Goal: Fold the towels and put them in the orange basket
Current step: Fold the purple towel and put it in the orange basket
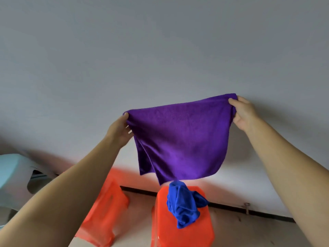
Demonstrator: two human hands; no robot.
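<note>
Towel in hand: a soft purple cloth towel [179, 138] hangs in the air in front of the grey wall [160, 50]. It looks folded once, as two layers show at its lower left.
Left hand: the left hand [121, 131] pinches the top left corner of the purple towel.
Right hand: the right hand [243, 113] pinches the top right corner, fingers curled over the edge.
How it will handle: I think it is light and floppy. It bends and sags anywhere, so the corners are the best places to hold. It will not break.
Other towel: a crumpled blue cloth towel [185, 204] lies on top of an orange plastic stool [181, 232], hanging over its far edge.
Basket: an orange plastic basket [105, 209] stands on the floor [249, 229] just left of the stool. I cannot see inside it.
Count: two towels, one basket, one orange stool, two hands.
Also there: a pale blue plastic stool [12, 173] at the left.
</note>
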